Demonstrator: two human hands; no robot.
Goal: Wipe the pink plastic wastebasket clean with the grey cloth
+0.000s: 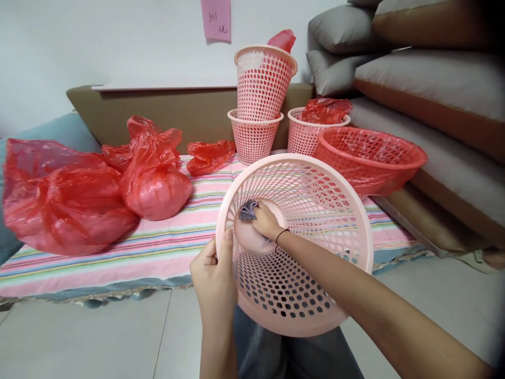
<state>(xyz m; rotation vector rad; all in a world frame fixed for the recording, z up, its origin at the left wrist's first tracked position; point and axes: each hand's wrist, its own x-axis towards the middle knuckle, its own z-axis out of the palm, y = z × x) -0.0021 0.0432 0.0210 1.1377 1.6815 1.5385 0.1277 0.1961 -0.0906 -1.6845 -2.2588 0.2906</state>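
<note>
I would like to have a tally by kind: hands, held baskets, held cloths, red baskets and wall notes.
Hands: 2 (left hand, right hand)
Held pink basket: 1
Held cloth: 1
Red basket: 1
Wall note: 1
Total: 6

Pink perforated baskets (284, 325) number at least four: one with the hands, left (215, 266) and right (265, 221), two stacked, one beside those. There is one red basket (366, 176), one grey cloth (248, 211), one pink note (216, 21) and one striped sheet (169, 259). Red bags (155, 187) on the sheet reach at least three — they overlap — and grey cushions (434, 79) at least five.
</note>
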